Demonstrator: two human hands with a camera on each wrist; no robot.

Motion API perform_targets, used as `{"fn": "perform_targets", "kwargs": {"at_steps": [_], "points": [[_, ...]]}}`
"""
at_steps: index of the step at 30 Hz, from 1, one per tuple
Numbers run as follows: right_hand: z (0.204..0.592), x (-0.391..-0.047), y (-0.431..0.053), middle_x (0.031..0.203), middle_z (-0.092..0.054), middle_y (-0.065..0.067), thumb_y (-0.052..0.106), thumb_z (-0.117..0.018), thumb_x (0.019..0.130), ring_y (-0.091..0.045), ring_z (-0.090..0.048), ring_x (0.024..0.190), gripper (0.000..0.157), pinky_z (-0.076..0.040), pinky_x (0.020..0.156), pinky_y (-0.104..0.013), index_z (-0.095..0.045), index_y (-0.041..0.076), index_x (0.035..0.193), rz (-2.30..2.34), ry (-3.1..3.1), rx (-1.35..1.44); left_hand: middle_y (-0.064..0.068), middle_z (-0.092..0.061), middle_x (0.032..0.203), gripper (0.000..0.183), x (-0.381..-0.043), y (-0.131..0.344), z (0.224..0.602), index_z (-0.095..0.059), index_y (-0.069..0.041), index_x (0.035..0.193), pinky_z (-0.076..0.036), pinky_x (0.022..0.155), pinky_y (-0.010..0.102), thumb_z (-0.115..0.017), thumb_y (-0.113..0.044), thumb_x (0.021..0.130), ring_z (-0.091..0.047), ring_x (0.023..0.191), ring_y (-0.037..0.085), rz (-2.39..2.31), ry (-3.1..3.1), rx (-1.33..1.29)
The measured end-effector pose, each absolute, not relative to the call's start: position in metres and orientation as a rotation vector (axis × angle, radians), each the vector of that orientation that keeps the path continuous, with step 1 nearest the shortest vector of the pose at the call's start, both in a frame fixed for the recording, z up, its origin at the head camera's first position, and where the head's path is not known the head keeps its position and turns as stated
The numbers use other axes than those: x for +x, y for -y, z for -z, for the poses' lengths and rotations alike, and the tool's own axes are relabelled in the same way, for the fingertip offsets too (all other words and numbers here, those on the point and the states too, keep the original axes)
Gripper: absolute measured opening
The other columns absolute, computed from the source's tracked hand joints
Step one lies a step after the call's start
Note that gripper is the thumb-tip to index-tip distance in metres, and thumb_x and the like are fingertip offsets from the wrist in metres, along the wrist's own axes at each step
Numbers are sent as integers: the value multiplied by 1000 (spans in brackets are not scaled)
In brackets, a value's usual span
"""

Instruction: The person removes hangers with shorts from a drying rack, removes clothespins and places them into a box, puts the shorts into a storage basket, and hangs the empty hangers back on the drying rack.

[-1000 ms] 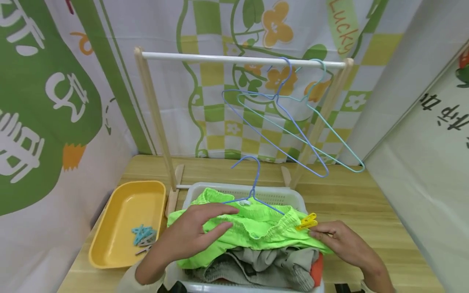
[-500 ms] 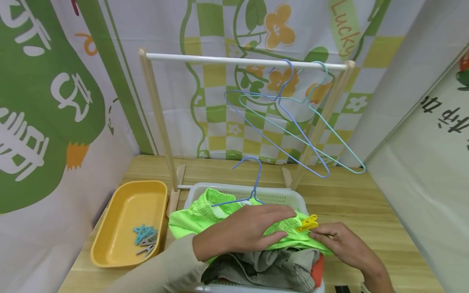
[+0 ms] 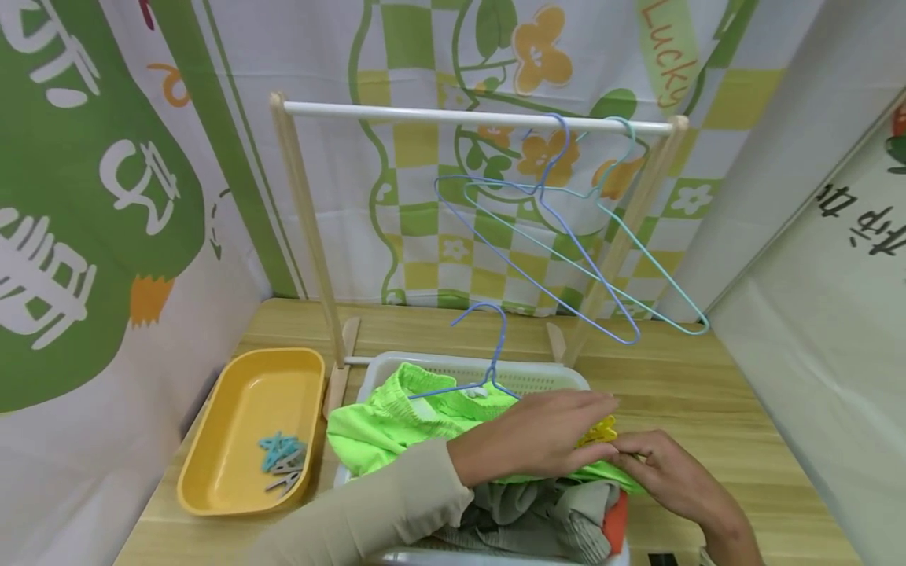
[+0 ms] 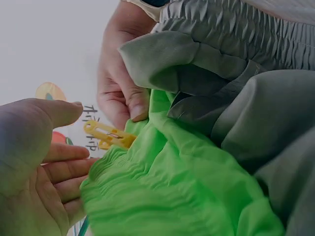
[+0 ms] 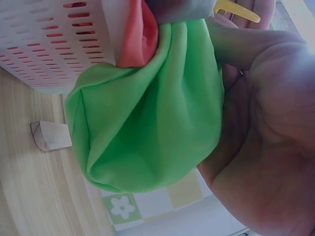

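Bright green pants [image 3: 375, 440] with a gathered elastic waist lie across the pile, a blue wire hanger [image 3: 501, 338] at their waist. A yellow clothespin [image 4: 106, 133] sits on the waistband's right end. My right hand [image 3: 672, 475] pinches the green cloth just beside that clothespin. Over the waistband reaches my left hand [image 3: 545, 436], fingers extended and thumb apart, close to the clothespin; in the left wrist view a gap shows between them. Under the green cloth lies a grey garment [image 3: 531, 519] with an elastic waist. The left hand partly hides the clothespin in the head view.
A white perforated basket [image 3: 396, 362] holds the clothes, with red cloth [image 3: 614, 523] at its right. On the left, a yellow tray [image 3: 233, 393] contains several blue and grey clothespins [image 3: 281, 456]. Behind stands a rack [image 3: 425, 114] bearing a blue hanger [image 3: 587, 267] and a mint hanger [image 3: 654, 263].
My left hand has moved right across the green pants, from the waistband's left part to the yellow clothespin. The right hand keeps its pinch in nearly the same place.
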State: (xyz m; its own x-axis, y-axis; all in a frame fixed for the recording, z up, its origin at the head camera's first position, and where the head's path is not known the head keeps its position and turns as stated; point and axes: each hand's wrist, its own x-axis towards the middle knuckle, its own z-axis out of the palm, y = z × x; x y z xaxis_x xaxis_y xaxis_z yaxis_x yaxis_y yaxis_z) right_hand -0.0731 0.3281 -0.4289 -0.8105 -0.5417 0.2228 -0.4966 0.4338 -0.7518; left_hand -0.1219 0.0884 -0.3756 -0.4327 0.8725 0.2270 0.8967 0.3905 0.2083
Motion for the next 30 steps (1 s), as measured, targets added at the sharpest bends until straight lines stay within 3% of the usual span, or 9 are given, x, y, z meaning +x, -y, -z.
{"fn": "perform_targets", "kwargs": {"at_steps": [2,5,7,12,15,18,23,30], "points": [[429,-72,-328,101,-75,6,-7,-63,98,-4,-66,88,31,-56,74,-22,-79,16,111,1346,-2621,-944,-7,-63,131,47,-124,-95,379,-54,-14,142,-51,82,15,-48,-47,108,-61,109,4,443,2560,-1605],[430,-71,-328,112,-75,4,-10,-65,96,-6,-67,102,35,-55,82,-19,-78,12,119,1341,-2648,-966,-14,-59,99,34,-127,-104,383,-57,-18,122,-44,58,14,-50,-48,107,-55,79,1,427,2571,-1567],[431,-71,-328,115,-74,3,-11,-65,95,-6,-67,105,37,-54,84,-17,-77,11,121,1347,-2651,-975,-14,-51,84,28,-127,-107,384,-55,-20,108,-40,50,15,-51,-48,107,-50,67,0,429,2589,-1545],[432,-71,-328,109,-75,5,-13,-64,94,-6,-68,96,38,-55,79,-18,-77,12,120,1355,-2651,-1006,-14,-47,70,33,-126,-110,386,-50,-23,87,-37,45,18,-51,-50,107,-46,58,0,417,2641,-1514],[432,-72,-328,110,-75,6,-14,-66,93,-5,-68,98,39,-54,81,-17,-77,12,120,1349,-2667,-1020,-15,-49,72,32,-125,-110,385,-54,-24,85,-38,47,18,-52,-48,107,-47,59,-1,405,2661,-1513],[432,-72,-327,108,-75,6,-13,-67,92,-4,-67,98,38,-53,81,-15,-78,14,117,1347,-2677,-1019,-18,-54,79,24,-126,-110,382,-64,-25,96,-40,50,17,-57,-46,106,-50,65,-3,424,2678,-1522],[432,-73,-326,87,-69,11,-10,-65,95,-2,-59,80,35,-50,69,-19,-76,23,99,1347,-2663,-1000,-20,-61,90,24,-127,-108,379,-72,-26,112,-43,55,16,-64,-46,101,-52,71,-5,504,2698,-1559],[432,-73,-326,81,-64,9,-9,-63,97,-4,-55,74,37,-47,63,-22,-72,27,94,1352,-2664,-973,-21,-64,89,20,-130,-107,377,-73,-27,107,-42,57,15,-67,-44,100,-52,70,-7,567,2653,-1610]]}}
